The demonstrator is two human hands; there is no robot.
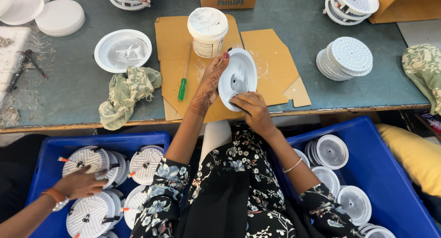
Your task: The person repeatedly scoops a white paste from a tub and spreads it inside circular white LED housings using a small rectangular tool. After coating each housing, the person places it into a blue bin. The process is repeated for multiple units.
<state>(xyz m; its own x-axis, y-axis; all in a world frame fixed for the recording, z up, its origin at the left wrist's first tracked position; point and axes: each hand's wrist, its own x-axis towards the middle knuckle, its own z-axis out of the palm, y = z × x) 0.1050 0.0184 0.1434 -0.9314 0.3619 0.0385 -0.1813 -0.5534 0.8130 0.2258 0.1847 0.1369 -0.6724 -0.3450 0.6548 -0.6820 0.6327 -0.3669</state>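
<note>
free: bare table (pixel 294 31) right of cardboard | blocked: tub (pixel 207 30) ahead, screwdriver (pixel 183 80) and rag (pixel 126 94) left

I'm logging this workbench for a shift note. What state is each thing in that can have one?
White round housing: tilted on edge, held by both hands.
Left hand: steadies the housing's rim, holding a thin stick.
Right hand: grips the housing's lower edge.
White tub: upright, open, full of white paste.
Green screwdriver: lying flat on cardboard.
Green cloth: crumpled at the table edge.
Other person's hand: on housings in the blue crate.
</note>
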